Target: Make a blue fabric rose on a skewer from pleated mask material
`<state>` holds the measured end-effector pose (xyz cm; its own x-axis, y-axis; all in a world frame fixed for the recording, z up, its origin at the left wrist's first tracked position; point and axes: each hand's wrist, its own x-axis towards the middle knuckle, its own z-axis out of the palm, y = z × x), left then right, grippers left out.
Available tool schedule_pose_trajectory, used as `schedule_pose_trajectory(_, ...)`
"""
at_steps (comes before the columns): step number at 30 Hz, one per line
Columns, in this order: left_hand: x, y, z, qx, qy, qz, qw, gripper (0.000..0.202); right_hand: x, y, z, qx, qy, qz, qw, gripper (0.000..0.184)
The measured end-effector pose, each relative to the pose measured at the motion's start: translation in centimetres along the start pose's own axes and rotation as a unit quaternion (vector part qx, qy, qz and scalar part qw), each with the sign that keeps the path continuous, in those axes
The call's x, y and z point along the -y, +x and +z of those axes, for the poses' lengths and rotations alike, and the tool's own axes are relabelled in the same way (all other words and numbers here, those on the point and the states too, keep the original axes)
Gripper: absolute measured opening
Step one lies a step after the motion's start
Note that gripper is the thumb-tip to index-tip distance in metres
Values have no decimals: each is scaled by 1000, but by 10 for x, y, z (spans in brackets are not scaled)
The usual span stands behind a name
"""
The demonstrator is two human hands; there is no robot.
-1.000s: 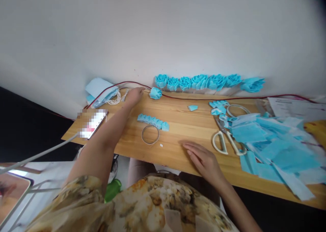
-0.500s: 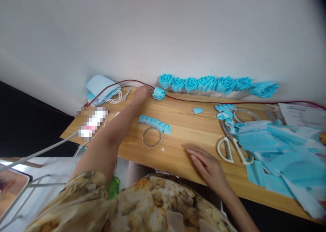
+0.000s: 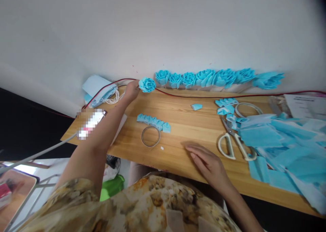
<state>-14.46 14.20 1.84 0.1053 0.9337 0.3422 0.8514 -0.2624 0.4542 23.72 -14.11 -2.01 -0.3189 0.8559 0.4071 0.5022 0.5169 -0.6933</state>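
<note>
My left hand [image 3: 131, 90] reaches to the far edge of the wooden table [image 3: 183, 123] and pinches a blue paper rose [image 3: 147, 84], held upright just left of a row of several blue paper roses [image 3: 203, 77] along the wall. My right hand [image 3: 207, 162] lies flat on the table near its front edge, fingers stretched out, holding nothing. A folded blue strip [image 3: 153, 122] and a roll of clear tape [image 3: 150, 136] lie between the two hands.
White-handled scissors [image 3: 235, 145] lie right of my right hand, beside a heap of blue cut sheets [image 3: 280, 143]. A second tape ring [image 3: 248, 109] and small blue scraps [image 3: 196, 107] sit further back. A red cable [image 3: 229, 95] runs along the wall. A phone [image 3: 91, 124] and masks [image 3: 102, 89] lie left.
My left hand has taken hold of the loose blue rose by the cable, lifted it and turned it upright. My right hand has stayed flat on the table.
</note>
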Motion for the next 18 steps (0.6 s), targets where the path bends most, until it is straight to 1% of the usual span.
schedule_pose_trajectory(3,-5,-2,-2,-38,-54,-32,997,14,0,0,0,3,7,7,1000,23)
schedule_pose_trajectory(6,-14,-3,-1,-48,-100,-50,993,18,0,0,1,-4,9,11,1000,23)
schedule_pose_trajectory(9,-28,0,0,-79,-199,-59,975,21,-1,-1,2,-4,13,12,1000,24)
schedule_pose_trajectory(12,-42,6,1,-112,-283,-40,952,16,-2,-1,2,-1,13,12,1000,24)
schedule_pose_trajectory(15,-51,13,5,-112,-331,-36,936,13,-2,-2,2,-5,12,14,1000,23)
schedule_pose_trajectory(18,-53,21,16,-100,-349,-48,930,14,-2,-2,2,-7,13,17,1000,23)
